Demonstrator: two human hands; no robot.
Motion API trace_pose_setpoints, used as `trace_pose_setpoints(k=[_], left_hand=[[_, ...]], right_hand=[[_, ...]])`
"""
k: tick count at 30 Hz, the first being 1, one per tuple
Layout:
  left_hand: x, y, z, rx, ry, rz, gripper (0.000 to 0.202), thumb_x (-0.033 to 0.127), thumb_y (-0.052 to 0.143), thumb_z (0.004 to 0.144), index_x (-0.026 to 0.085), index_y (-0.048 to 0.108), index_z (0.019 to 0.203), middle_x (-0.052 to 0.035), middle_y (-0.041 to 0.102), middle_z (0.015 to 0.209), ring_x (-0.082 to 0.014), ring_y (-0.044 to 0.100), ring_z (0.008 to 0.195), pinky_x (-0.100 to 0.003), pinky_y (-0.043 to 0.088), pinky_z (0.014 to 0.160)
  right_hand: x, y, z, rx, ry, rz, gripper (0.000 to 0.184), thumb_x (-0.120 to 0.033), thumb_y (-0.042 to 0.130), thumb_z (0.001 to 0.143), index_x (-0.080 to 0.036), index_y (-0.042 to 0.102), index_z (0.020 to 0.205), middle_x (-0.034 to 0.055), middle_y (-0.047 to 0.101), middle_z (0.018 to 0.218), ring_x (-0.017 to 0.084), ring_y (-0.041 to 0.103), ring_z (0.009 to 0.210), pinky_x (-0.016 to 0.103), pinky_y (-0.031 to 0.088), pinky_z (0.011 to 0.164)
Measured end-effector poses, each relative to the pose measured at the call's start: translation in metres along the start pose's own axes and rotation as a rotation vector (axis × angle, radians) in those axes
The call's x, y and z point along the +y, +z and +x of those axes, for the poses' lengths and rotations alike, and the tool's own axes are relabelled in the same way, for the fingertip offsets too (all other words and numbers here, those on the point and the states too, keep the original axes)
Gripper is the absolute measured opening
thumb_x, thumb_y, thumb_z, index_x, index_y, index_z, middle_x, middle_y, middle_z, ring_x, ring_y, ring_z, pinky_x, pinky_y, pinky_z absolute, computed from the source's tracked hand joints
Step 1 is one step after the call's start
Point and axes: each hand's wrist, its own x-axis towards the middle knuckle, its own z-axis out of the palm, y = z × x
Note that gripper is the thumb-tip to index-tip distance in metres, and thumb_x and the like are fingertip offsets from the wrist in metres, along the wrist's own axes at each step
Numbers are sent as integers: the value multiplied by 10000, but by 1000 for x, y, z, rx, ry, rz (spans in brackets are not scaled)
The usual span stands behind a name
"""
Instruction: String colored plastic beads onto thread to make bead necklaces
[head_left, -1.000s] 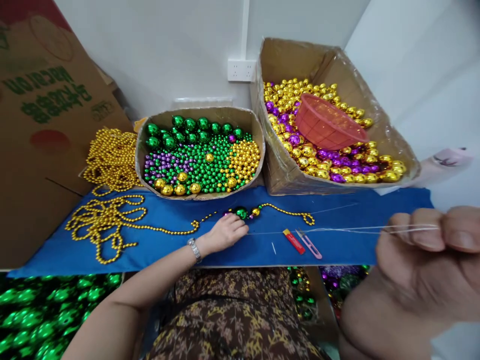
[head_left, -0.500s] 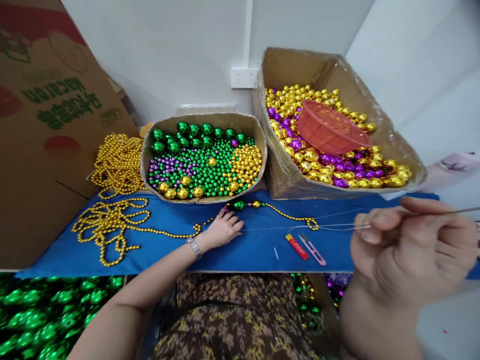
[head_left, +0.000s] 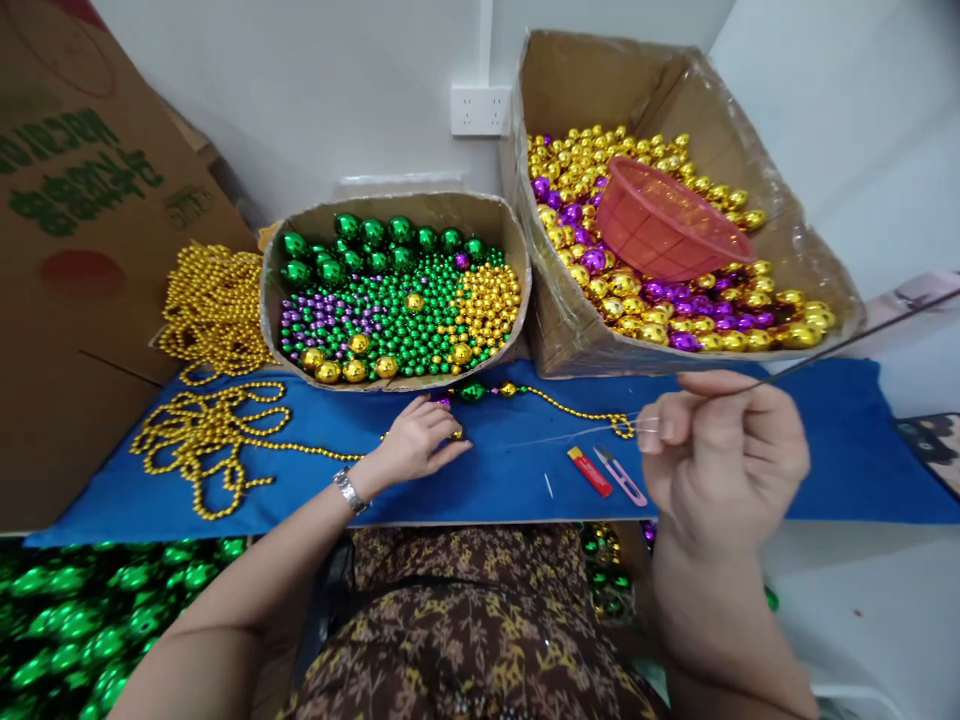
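Observation:
My left hand (head_left: 415, 443) rests on the blue table cover (head_left: 495, 470), fingers curled down on the gold bead strand (head_left: 225, 435) just left of a green bead (head_left: 472, 392) and a gold one strung on it. My right hand (head_left: 720, 455) is raised near the camera, pinched on a long thin needle (head_left: 847, 342) that sticks out to the right. A fine thread (head_left: 555, 437) runs from it back to the strand. The strand's far end loops at the middle right (head_left: 619, 425).
A cardboard box of green, purple and gold beads (head_left: 394, 295) stands behind my left hand. A larger box of gold and purple balls (head_left: 780, 260) holds a red basket (head_left: 660, 225). A red tool (head_left: 589, 470) and pink snips (head_left: 619, 476) lie on the cover. Green balls (head_left: 90, 620) fill a bin below left.
My right hand has moved left and away from the camera, shifting from a fist on the thread to a pinch on the needle. My left hand slid slightly left along the strand.

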Motion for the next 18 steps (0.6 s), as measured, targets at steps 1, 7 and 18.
trace_pose_setpoints(k=[1,7,18], left_hand=[[1,-8,1,88,-19,-33,183,321,553,906,175,662,896,-73,707,868,-201,649,893,-366,485,863],[0,-62,13,534,-235,-117,148,216,565,889,155,652,786,-38,687,716,-126,629,661,-238,476,616],[2,-40,17,-4,-76,-142,218,337,522,925,173,661,968,-51,691,856,-150,631,783,-270,495,704]], right_hand=[[4,1,-4,-18,28,-20,112,-265,599,920,-197,683,950,-53,522,567,63,509,473,201,422,444],[19,7,-23,-98,218,-200,170,-341,562,931,-225,680,969,-44,583,606,61,519,459,187,417,426],[34,6,-32,-224,296,-189,172,-307,542,946,-252,690,1014,-57,569,625,33,510,445,160,412,429]])
